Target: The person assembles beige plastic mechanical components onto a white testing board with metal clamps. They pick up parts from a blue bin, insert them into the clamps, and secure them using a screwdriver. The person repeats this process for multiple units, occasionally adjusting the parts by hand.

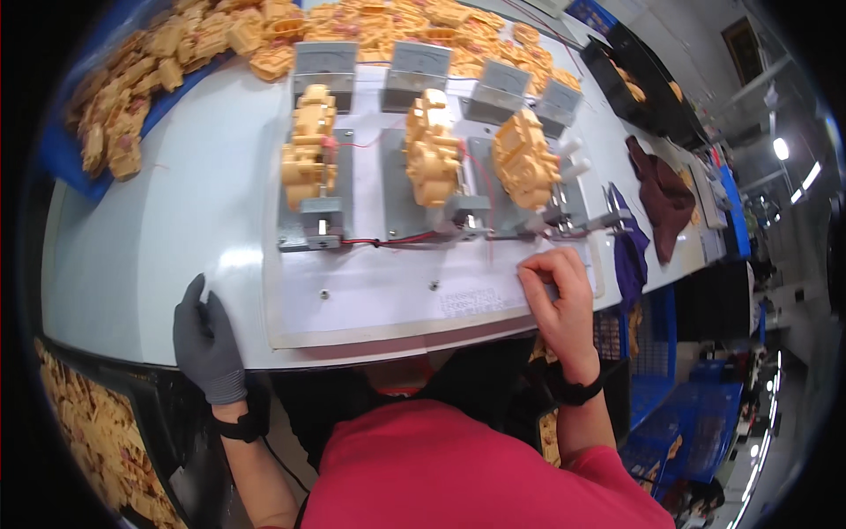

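My left hand (pixel 207 339), in a grey glove, lies at the front left edge of the white table with its fingers loosely apart and nothing in them. My bare right hand (pixel 564 295) is over the front right part of a white board (pixel 379 304); thumb and forefinger meet in a pinch, and whatever may be between them is too small to make out. Beyond it, three orange-yellow plastic housings sit on grey fixtures: a left housing (pixel 308 150), a middle housing (pixel 432 154) and a right housing (pixel 524 163). The right housing is nearest my right hand.
Grey angled boxes (pixel 326 60) stand behind the fixtures. A heap of yellow parts (pixel 379 26) covers the back, spilling from a blue bin (pixel 163 115). Red and black wires (pixel 379 242) run along the fixtures. Purple cloth (pixel 631 256) and brown cloth (pixel 659 194) lie at right.
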### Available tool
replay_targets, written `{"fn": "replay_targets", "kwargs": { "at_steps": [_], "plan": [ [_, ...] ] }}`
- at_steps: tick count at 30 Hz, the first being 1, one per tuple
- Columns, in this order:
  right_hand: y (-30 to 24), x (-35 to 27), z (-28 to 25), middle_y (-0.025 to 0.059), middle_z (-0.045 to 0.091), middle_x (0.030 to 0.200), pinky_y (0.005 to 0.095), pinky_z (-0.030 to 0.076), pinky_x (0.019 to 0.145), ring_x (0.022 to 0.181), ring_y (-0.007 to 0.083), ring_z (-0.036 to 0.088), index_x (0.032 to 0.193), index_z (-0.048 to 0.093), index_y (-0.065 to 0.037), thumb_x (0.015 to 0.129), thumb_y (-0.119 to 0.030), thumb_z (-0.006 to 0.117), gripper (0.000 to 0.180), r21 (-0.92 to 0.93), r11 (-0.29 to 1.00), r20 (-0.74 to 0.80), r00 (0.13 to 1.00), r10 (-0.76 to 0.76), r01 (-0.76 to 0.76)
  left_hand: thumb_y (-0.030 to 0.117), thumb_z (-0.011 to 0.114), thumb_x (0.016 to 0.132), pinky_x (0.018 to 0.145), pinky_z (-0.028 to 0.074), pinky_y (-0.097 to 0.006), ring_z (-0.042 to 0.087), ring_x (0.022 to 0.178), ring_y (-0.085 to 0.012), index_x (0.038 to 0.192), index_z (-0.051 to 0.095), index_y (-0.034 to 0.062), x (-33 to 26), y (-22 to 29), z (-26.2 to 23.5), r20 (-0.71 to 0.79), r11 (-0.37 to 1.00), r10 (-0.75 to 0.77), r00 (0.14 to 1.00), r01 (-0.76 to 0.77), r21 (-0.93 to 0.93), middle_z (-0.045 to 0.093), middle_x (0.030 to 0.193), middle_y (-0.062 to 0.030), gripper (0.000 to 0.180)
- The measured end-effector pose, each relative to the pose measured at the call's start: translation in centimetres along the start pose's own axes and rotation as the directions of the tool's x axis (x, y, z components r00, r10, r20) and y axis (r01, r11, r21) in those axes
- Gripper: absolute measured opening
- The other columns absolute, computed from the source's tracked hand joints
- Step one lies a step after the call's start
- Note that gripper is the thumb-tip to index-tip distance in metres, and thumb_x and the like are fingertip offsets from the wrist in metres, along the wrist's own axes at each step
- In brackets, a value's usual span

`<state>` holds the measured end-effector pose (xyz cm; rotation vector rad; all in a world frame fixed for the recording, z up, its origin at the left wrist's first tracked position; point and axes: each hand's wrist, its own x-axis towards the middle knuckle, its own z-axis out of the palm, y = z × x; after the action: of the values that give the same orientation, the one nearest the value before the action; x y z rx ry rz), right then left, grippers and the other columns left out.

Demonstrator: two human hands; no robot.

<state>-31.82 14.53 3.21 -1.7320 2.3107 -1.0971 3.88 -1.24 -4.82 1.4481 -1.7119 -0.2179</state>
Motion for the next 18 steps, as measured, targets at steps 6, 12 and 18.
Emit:
{"fn": "replay_targets", "kwargs": {
  "at_steps": [6,12,18],
  "plan": [
    [-1.0,-0.7,0.0,0.0115,0.054,0.085,0.0310,0.045,0.074,0.081,0.0245,0.055,0.087,0.060,0.002,0.086,0.003,0.063,0.003,-0.014,0.999,-0.001,1.000,0.029,-0.029,0.009,0.067,0.085,0.061,0.048,-0.037,0.059,0.066,-0.0249,0.109,0.069,0.0128,0.5,0.2,-0.8,0.013,0.984,0.058,0.998,-0.059,0.171,0.059,0.074,-0.0069,0.024],
    [0.0,-0.7,0.1,0.0072,0.050,0.086,0.0276,0.040,0.073,0.080,0.0179,0.050,0.091,0.057,0.001,0.092,-0.001,0.059,0.003,-0.020,1.000,0.037,0.999,-0.014,0.015,0.010,0.070,0.083,0.060,0.047,-0.034,0.058,0.066,-0.0219,0.107,0.070,0.0136,0.5,0.5,-1.4,0.031,0.988,0.042,0.999,-0.046,0.144,0.058,0.073,-0.0043,0.024],
    [0.0,-0.6,0.1,0.0066,0.049,0.086,0.0274,0.039,0.072,0.080,0.0173,0.049,0.092,0.057,0.001,0.092,-0.003,0.059,0.004,-0.020,1.000,0.035,0.999,-0.023,0.023,0.025,0.071,0.087,0.078,0.053,-0.033,0.064,0.089,-0.0213,0.130,0.059,0.0126,4.5,1.0,-5.2,0.496,0.933,-0.136,0.857,0.280,-0.228,0.064,0.101,-0.0094,0.046]
  ]
}}
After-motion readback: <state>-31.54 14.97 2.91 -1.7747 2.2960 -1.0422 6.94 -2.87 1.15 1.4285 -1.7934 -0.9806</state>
